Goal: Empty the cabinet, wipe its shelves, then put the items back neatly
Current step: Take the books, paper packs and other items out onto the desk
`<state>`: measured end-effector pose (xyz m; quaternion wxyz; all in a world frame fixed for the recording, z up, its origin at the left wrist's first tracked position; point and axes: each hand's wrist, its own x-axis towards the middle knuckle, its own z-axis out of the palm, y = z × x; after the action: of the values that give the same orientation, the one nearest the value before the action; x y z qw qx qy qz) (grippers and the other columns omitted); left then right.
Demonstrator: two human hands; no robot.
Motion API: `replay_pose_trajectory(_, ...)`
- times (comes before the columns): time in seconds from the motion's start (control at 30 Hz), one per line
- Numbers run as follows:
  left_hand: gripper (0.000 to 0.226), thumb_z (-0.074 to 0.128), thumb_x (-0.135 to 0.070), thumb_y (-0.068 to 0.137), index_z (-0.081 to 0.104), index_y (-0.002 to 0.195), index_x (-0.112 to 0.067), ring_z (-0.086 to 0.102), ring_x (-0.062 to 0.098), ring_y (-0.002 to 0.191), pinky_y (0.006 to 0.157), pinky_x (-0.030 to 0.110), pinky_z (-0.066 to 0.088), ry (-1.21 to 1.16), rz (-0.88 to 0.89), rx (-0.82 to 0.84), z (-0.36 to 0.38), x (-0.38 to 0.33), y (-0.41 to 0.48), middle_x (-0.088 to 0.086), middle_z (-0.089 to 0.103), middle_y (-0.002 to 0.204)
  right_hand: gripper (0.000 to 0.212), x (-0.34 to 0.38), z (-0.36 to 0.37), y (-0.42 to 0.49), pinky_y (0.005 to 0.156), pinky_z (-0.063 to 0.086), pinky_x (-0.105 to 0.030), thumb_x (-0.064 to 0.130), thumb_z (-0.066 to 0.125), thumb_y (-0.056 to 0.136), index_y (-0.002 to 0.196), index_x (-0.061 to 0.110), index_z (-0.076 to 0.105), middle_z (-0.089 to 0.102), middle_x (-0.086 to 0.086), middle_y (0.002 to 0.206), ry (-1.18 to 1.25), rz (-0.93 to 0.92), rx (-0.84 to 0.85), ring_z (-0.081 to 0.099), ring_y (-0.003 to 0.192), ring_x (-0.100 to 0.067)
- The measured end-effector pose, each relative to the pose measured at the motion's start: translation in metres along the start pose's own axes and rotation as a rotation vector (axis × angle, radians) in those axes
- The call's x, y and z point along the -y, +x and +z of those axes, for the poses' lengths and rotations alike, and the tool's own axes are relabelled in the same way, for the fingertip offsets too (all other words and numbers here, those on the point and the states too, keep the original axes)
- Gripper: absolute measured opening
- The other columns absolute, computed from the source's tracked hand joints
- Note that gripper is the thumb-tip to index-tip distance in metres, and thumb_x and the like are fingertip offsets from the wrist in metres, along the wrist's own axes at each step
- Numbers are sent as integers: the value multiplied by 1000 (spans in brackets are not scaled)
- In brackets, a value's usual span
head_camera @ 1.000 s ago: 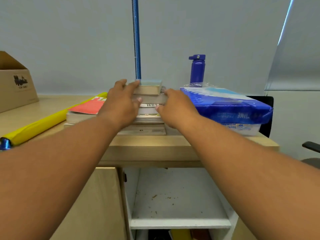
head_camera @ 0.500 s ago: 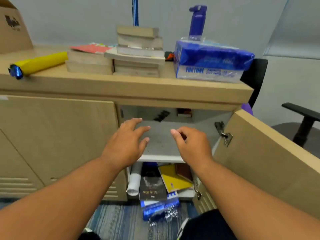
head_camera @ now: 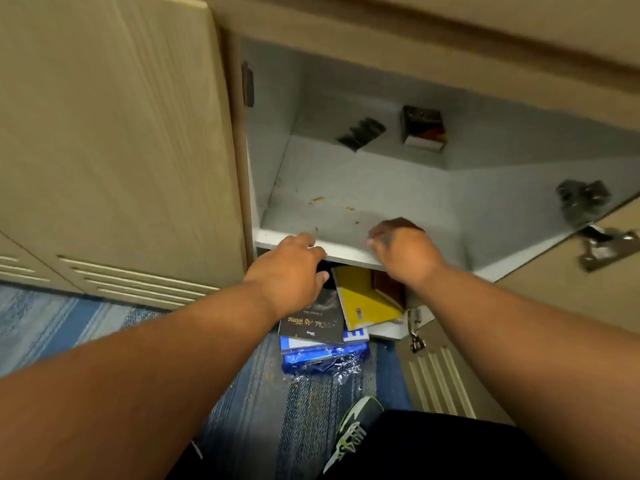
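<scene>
Cabinet (head_camera: 270, 133) open, upper shelf (head_camera: 346, 188) crumb-speckled. Lower compartment: blue paper ream (head_camera: 322, 358) sticks out onto floor, w/ black book (head_camera: 311, 323) & yellow notebook (head_camera: 363, 299) on top. My L grip (head_camera: 287, 275) is loose, holding nothing, at shelf's front edge. R grip (head_camera: 405, 251) is curled there, can't tell if it holds anything. Small box (head_camera: 424, 129) at shelf's back.

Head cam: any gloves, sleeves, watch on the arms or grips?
None visible. Left grip and right grip are bare: no gloves, rings or wristbands seen. Both forearms are uncovered up to the frame edge; no sleeve in view.
</scene>
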<state>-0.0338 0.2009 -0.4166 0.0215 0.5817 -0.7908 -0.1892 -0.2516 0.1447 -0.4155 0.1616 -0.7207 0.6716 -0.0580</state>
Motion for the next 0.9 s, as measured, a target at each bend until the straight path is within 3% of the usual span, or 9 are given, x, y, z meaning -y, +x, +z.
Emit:
replay_pose_trajectory(0.1, 39, 47, -42, 103, 61, 133, -21, 43, 23, 128, 100, 42, 46, 43, 25, -31, 2, 7, 29, 1, 51, 137, 30, -4, 9, 57, 99, 47, -34, 35, 60, 96, 119, 18, 71, 61, -10, 128, -23, 3, -13, 59, 116, -28)
replay_pose_trajectory(0.23, 33, 41, -39, 104, 65, 118, -22, 55, 25, 110, 81, 37, 44, 95, 8, -97, 0, 15, 52, 1, 61, 118, 41, -8, 16, 118, 103, 45, -37, 42, 49, 99, 118, 12, 70, 61, -12, 124, -31, -94, -151, 55, 119, -28)
replay_pose_trajectory(0.33, 29, 39, -36, 104, 64, 110, -20, 57, 24, 98, 70, 34, 35, 163, 25, -138, 1, 12, 58, 1, 61, 106, 49, 0, 14, 157, 115, 34, -36, 47, 51, 100, 134, 13, 60, 46, -12, 145, -7, -70, -178, 43, 134, -30)
replay_pose_trajectory(0.4, 22, 43, -31, 102, 62, 107, -20, 53, 23, 89, 68, 34, 34, 206, 36, -157, 1, 9, 60, 0, 56, 97, 56, 10, 12, 180, 119, 30, -42, 52, 51, 99, 144, 19, 50, 33, -8, 157, -3, -40, -141, 34, 142, -30)
replay_pose_trajectory(0.5, 14, 47, -28, 100, 58, 104, -22, 42, 20, 81, 65, 35, 35, 196, 25, -122, -2, 6, 65, -3, 43, 88, 75, 17, 12, 215, 119, 29, -49, 62, 51, 94, 155, 23, 32, 29, -8, 161, 21, -49, -80, 30, 146, -31)
replay_pose_trajectory(0.6, 9, 46, -30, 100, 54, 101, -25, 42, 19, 83, 66, 35, 35, 161, 19, -87, -3, 6, 69, -4, 41, 87, 79, 18, 6, 243, 122, 23, -43, 58, 54, 95, 158, 21, 27, 23, -11, 163, 19, -47, -46, 25, 149, -33)
replay_pose_trajectory(0.73, 13, 46, -33, 99, 38, 90, -28, 38, 18, 84, 66, 34, 33, 152, 16, -96, -3, 8, 68, -6, 34, 83, 77, 17, -2, 245, 122, 21, -40, 53, 43, 102, 160, 15, 10, 15, -14, 166, -106, 24, 51, 21, 150, -36)
replay_pose_trajectory(0.9, 16, 45, -34, 100, 37, 89, -26, 39, 16, 83, 65, 33, 33, 143, 18, -136, -3, 7, 64, -7, 34, 83, 75, 16, 0, 228, 116, 28, -51, 62, 35, 100, 159, 19, 20, 25, -14, 162, -221, 141, -18, 26, 144, -40)
